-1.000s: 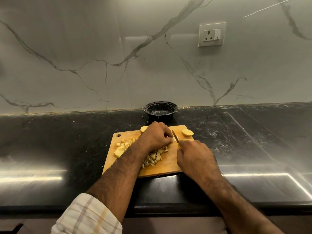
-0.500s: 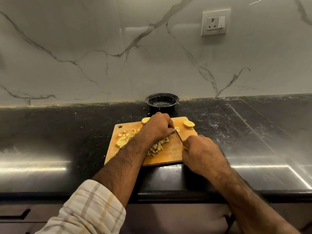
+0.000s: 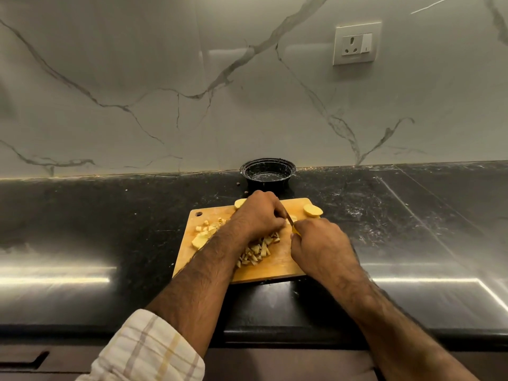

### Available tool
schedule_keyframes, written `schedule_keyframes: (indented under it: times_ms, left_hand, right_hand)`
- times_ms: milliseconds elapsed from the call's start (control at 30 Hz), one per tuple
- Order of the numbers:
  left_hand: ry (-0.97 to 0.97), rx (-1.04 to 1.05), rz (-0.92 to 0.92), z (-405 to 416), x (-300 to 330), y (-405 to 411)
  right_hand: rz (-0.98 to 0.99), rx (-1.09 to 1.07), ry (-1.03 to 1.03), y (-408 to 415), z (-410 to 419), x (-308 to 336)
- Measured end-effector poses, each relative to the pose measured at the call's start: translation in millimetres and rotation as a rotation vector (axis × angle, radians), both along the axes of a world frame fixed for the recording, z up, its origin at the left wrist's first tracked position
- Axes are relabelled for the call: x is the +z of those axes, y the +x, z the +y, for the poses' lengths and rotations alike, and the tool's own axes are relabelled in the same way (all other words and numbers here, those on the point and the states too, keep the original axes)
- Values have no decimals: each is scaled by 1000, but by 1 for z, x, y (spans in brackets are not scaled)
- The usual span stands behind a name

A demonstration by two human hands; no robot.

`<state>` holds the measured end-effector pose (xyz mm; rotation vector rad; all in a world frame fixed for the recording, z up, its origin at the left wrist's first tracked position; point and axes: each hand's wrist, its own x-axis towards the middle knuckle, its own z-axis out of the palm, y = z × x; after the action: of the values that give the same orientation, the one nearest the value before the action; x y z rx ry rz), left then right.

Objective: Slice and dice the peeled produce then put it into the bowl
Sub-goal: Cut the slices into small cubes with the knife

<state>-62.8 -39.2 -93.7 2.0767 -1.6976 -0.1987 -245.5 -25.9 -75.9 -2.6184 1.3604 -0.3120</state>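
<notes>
My two bare forearms reach forward over the near edge of a glossy black bench [image 3: 82,243], the left one coming out of a rolled checked sleeve [image 3: 148,350]. One wooden cutting board [image 3: 277,266] lies on the bench in front of me, a small hole in its far left corner. My right hand [image 3: 321,243] has its fingers curled round the yellow handle of one knife [image 3: 293,224], whose blade slants toward my left hand. My left hand [image 3: 258,215] is bent over the produce beside the blade, fingers curled down on a piece I cannot see clearly. A heap of diced pieces [image 3: 258,251] sits under my left wrist, and more chunks [image 3: 204,232] lie at the board's left side. Two rounded pale pieces rest at the far edge, one left [image 3: 239,203] and one right [image 3: 312,210]. Just beyond the board stands one black bowl [image 3: 268,171], against a grey veined marble wall with one socket plate [image 3: 356,44]. Bare bench stretches wide to both sides.
</notes>
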Motion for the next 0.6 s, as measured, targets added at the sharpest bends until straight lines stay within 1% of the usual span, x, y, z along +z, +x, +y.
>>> schedule_keyframes:
  times_ms: [267,467,533,600]
  left_hand:
    - [1,36,-63,-3,4,-6]
    - [24,48,-61,1,6,-10]
    - [26,45,-48,3,8,-10]
    - [21,32,-27,6,10,-7]
  right_hand:
    - [32,18,84,-8,2,2]
    - [97,39,95,-31,18,8]
    - [76,29,117,-37,18,14]
    - [10,28,74,-40,16,18]
